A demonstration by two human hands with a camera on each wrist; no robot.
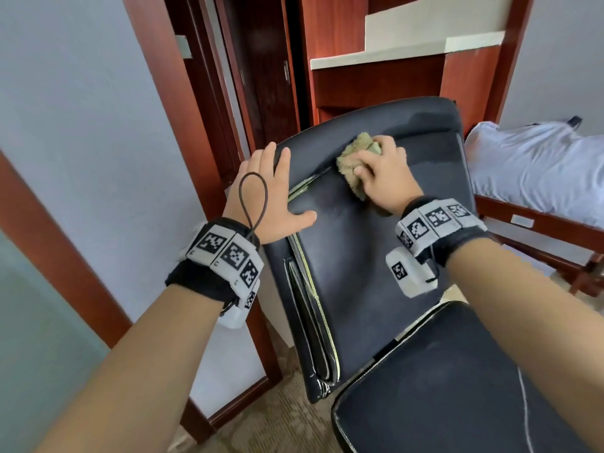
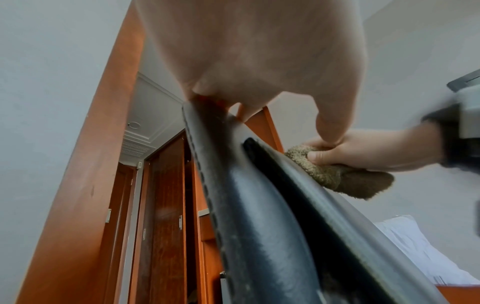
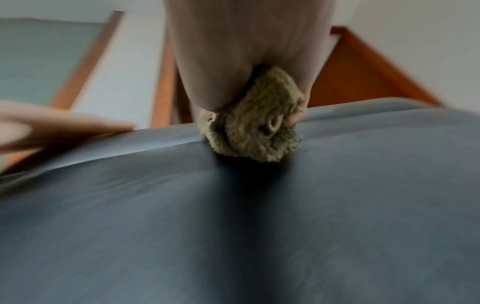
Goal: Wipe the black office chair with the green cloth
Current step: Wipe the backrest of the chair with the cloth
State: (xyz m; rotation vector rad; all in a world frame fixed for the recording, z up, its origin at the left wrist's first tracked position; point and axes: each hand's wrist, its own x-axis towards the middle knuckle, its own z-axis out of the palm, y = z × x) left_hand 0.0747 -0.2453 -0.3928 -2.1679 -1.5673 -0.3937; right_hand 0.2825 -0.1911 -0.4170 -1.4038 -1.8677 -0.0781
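Observation:
The black office chair's backrest (image 1: 359,256) leans away from me, and its seat (image 1: 441,387) is at the lower right. My left hand (image 1: 268,191) grips the backrest's left edge, thumb on the front and fingers round the rim (image 2: 259,216). My right hand (image 1: 382,174) holds the bunched green cloth (image 1: 354,155) and presses it on the upper part of the backrest, near a seam. In the right wrist view the cloth (image 3: 254,127) sits crumpled under the palm against the dark backrest (image 3: 233,226). The left wrist view shows the cloth (image 2: 324,174) in my right hand (image 2: 363,152).
A red-brown door frame (image 1: 183,132) and wardrobe doors (image 1: 261,76) stand right behind the chair. Wooden shelves (image 1: 376,60) rise at the back. A bed with white bedding (image 1: 539,165) is at the right. Patterned carpet (image 1: 277,420) covers the floor.

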